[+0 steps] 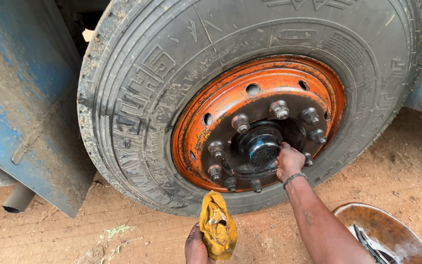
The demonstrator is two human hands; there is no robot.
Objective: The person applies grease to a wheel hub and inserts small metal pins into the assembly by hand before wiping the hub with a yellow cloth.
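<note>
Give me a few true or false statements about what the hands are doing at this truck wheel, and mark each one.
1. The right hand touches the dark hub cap of the orange steel rim. True.
2. The left hand holds a blue sponge. False: it holds a yellow greasy rag.
3. The round metal basin sits at lower right on the dirt. True.
4. The rim has no lug nuts fitted. False: lug nuts ring the hub.
</note>
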